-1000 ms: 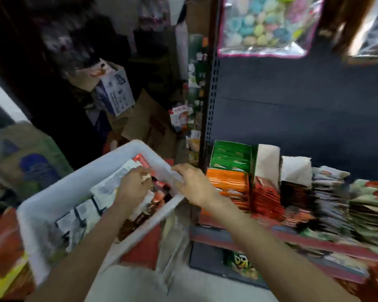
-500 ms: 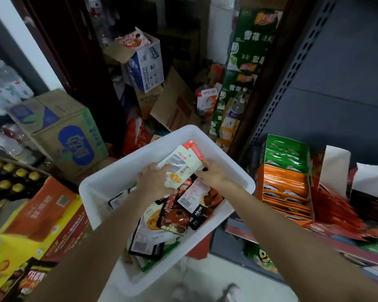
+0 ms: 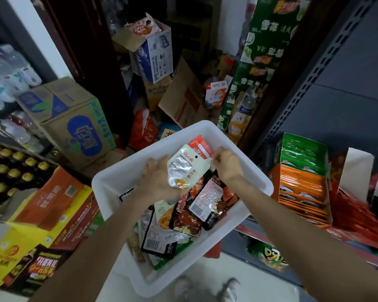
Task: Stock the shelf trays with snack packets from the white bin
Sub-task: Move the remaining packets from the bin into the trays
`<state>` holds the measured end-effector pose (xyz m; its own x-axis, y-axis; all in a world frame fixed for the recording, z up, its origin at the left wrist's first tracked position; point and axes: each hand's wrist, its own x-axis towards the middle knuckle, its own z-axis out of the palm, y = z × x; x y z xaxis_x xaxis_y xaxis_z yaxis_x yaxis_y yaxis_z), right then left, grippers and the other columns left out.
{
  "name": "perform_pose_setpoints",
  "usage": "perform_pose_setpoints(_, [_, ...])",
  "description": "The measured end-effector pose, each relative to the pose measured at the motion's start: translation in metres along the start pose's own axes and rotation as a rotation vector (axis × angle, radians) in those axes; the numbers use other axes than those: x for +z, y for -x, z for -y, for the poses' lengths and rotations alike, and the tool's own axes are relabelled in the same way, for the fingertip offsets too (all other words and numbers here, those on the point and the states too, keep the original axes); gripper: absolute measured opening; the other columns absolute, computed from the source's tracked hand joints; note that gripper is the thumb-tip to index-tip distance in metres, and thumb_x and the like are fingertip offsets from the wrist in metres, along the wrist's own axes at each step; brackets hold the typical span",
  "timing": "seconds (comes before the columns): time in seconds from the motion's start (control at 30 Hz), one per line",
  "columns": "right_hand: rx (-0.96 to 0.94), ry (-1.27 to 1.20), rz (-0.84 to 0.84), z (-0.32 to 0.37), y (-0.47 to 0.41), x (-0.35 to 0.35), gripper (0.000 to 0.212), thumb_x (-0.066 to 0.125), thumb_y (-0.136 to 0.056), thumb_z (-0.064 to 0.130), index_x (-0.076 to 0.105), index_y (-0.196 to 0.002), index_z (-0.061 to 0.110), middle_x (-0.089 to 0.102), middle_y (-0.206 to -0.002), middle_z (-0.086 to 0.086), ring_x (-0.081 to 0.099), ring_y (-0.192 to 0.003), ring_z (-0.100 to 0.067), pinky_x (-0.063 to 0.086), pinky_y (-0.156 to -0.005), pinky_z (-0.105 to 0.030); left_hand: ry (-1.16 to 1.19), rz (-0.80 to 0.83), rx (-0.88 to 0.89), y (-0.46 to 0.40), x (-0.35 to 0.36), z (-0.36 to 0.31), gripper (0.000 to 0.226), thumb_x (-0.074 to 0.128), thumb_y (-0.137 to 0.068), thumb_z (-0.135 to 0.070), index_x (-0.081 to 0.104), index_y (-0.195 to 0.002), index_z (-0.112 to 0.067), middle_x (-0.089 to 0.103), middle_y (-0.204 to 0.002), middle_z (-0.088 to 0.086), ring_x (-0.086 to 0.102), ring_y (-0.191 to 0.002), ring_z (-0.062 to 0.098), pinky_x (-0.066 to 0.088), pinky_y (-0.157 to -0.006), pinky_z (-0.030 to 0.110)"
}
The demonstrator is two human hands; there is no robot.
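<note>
A white bin (image 3: 109, 182) sits below me with several snack packets inside, among them dark ones with red print (image 3: 196, 212). My left hand (image 3: 156, 178) holds a cream-white packet (image 3: 187, 167) from below, above the bin. My right hand (image 3: 226, 165) pinches the top corner of that packet, beside a red-and-white packet (image 3: 200, 147) behind it. On the shelf at the right stand display trays of green packets (image 3: 302, 153), orange packets (image 3: 301, 190) and red packets (image 3: 356, 216).
Cardboard boxes (image 3: 74, 127) and cartons crowd the floor at left and behind the bin. A tall green carton (image 3: 257, 62) leans by the shelf upright (image 3: 310, 79). A green snack bag (image 3: 268, 256) lies on the lower shelf. My shoes (image 3: 205, 286) show on pale floor.
The view swung from the shelf down to the bin. Both hands lifted the cream-white packet out of the pile and now hold it a little higher, the right at its top corner.
</note>
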<state>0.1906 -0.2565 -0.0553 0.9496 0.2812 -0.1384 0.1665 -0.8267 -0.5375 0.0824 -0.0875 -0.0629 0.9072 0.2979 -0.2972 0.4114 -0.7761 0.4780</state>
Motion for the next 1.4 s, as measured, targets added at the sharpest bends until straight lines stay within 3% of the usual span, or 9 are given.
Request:
perform_pose_setpoints(0.17, [-0.089, -0.257, -0.039, 0.002, 0.002, -0.012, 0.005, 0.048, -0.096, 0.006, 0.047, -0.093, 0.009, 0.063, -0.090, -0.007, 0.060, -0.088, -0.025, 0.046, -0.075, -0.034, 0.280, -0.171, 0.002, -0.009, 0.004, 0.001, 0.051, 0.068, -0.086, -0.022, 0.049, -0.130, -0.005, 0.055, -0.128, 0.013, 0.050, -0.121, 0.029, 0.039, -0.094, 0.032])
perform_pose_setpoints(0.33, [-0.151, -0.483, -0.206, 0.010, -0.003, -0.046, 0.009, 0.047, -0.096, 0.007, 0.048, -0.090, 0.014, 0.058, -0.079, 0.005, 0.056, -0.077, -0.010, 0.044, -0.068, -0.028, 0.423, -0.307, 0.106, -0.012, -0.020, -0.007, 0.034, 0.062, -0.090, -0.018, 0.057, -0.123, -0.011, 0.064, -0.114, 0.004, 0.059, -0.103, 0.018, 0.041, -0.079, 0.023])
perform_pose_setpoints(0.43, [-0.193, -0.558, -0.177, 0.016, -0.004, -0.071, 0.024, 0.048, -0.096, 0.007, 0.045, -0.081, 0.025, 0.053, -0.073, 0.005, 0.051, -0.068, -0.008, 0.039, -0.064, -0.025, 0.659, -0.219, 0.236, -0.010, -0.037, -0.022, 0.026, 0.062, -0.090, -0.012, 0.061, -0.113, -0.021, 0.067, -0.108, 0.000, 0.063, -0.091, 0.006, 0.047, -0.073, 0.018])
perform_pose_setpoints(0.63, [-0.190, -0.659, -0.093, 0.019, 0.014, -0.117, 0.010, 0.050, -0.096, 0.009, 0.049, -0.087, 0.013, 0.055, -0.071, -0.001, 0.052, -0.060, -0.006, 0.043, -0.057, -0.015, 0.597, 0.011, 0.475, -0.007, -0.053, -0.072, 0.021, 0.062, -0.091, -0.017, 0.058, -0.109, -0.027, 0.063, -0.105, -0.017, 0.057, -0.095, -0.010, 0.043, -0.079, 0.005])
perform_pose_setpoints(0.83, [-0.068, -0.701, -0.081, -0.008, 0.041, -0.151, 0.013, 0.056, -0.094, 0.029, 0.066, -0.096, 0.019, 0.065, -0.083, 0.004, 0.061, -0.064, 0.001, 0.048, -0.053, -0.013, 0.500, -0.027, 0.468, -0.016, -0.037, -0.114, 0.021, 0.064, -0.089, -0.022, 0.056, -0.108, -0.020, 0.063, -0.110, 0.001, 0.058, -0.104, 0.015, 0.047, -0.090, 0.038])
perform_pose_setpoints(0.97, [-0.036, -0.632, -0.003, -0.039, 0.059, -0.172, 0.010, 0.069, -0.084, 0.012, 0.068, -0.094, 0.012, 0.070, -0.087, -0.001, 0.066, -0.070, -0.006, 0.052, -0.061, -0.018, 0.453, -0.048, 0.454, -0.009, -0.021, -0.145, 0.018, 0.066, -0.088, -0.022, 0.060, -0.105, -0.020, 0.065, -0.103, -0.001, 0.060, -0.100, 0.018, 0.050, -0.086, 0.042])
perform_pose_setpoints(1.1, [0.057, -0.757, -0.111, -0.072, 0.068, -0.186, 0.013, 0.066, -0.084, 0.003, 0.068, -0.097, 0.004, 0.070, -0.085, -0.006, 0.066, -0.071, -0.019, 0.055, -0.065, -0.031, 0.084, -0.239, 0.606, 0.012, 0.000, -0.189, 0.074, 0.075, -0.073, -0.044, 0.040, -0.137, -0.027, 0.042, -0.136, -0.002, 0.034, -0.128, 0.021, 0.033, -0.103, 0.038])
perform_pose_setpoints(1.2, [0.138, -0.932, -0.154, -0.101, 0.073, -0.203, 0.008, 0.060, -0.088, -0.001, 0.064, -0.093, 0.002, 0.068, -0.082, -0.009, 0.065, -0.070, -0.022, 0.055, -0.061, -0.030, -0.120, -0.157, 0.756, 0.033, 0.024, -0.228, 0.106, 0.075, -0.064, -0.060, 0.020, -0.148, -0.028, 0.012, -0.153, -0.001, 0.012, -0.138, 0.018, 0.019, -0.112, 0.040])
perform_pose_setpoints(1.4, [0.219, -1.148, -0.198, -0.167, 0.101, -0.250, 0.004, 0.054, -0.092, 0.005, 0.054, -0.095, 0.002, 0.058, -0.079, -0.011, 0.060, -0.067, -0.017, 0.052, -0.052, -0.021, 0.029, -0.425, 0.886, 0.063, 0.074, -0.297, 0.041, 0.066, -0.083, -0.008, 0.061, -0.123, -0.015, 0.062, -0.110, 0.009, 0.060, -0.100, 0.029, 0.054, -0.079, 0.042])
